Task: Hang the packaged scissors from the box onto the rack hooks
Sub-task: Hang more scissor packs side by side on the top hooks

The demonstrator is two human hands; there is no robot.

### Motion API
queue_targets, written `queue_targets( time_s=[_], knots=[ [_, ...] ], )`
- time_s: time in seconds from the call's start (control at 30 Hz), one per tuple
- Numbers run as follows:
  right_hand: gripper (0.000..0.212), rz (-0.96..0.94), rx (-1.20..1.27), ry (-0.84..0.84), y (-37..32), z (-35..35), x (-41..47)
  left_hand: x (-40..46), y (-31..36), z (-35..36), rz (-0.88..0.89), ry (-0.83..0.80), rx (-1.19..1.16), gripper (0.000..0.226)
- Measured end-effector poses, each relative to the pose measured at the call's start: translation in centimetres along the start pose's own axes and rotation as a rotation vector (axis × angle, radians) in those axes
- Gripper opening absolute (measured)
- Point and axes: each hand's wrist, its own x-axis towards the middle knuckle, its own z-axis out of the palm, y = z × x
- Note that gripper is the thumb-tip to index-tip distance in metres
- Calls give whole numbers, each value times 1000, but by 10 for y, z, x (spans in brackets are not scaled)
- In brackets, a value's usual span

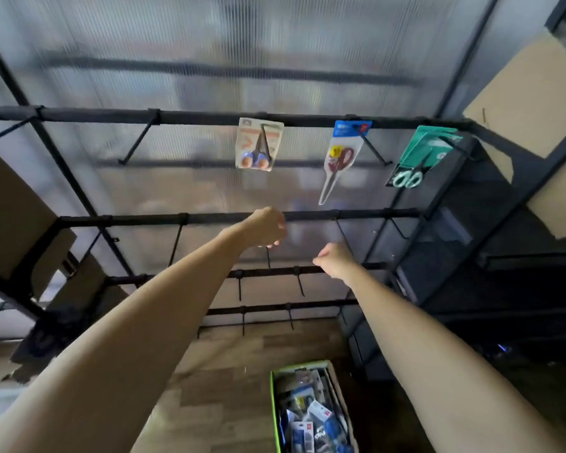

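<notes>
Overhead, three packs of scissors hang from hooks on the top rail (209, 118) of the black rack: an orange-and-white pack (258, 144) near the rail's middle, a blue-topped pack (342, 156) with long red-handled scissors to its right, and a green pack (420, 156) at the rail's right end. Far below the rail, on the wooden floor, the green-edged box (311, 408) holds many more packaged scissors. Both bare arms reach up toward the second rail (356, 214), under the top one. The left hand (265, 227) sits just at that second rail, its fingers curled loosely with nothing visible in them. The right hand (335, 260) is lower and to the right, its fingers curled inward; whether they pinch anything cannot be told. Brown cardboard panels (530, 93) lean beyond the top rail's right end.
</notes>
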Motion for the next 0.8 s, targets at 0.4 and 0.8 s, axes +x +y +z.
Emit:
queue_targets(
  time_s=[0.4,0.8],
  knots=[
    [25,189,-161,-150,197,49,-55,0,6,240,98,-385,330,32],
    [21,393,-30,-416,388,169,-49,-57,-50,454,-494,-613,48,35]
  ],
)
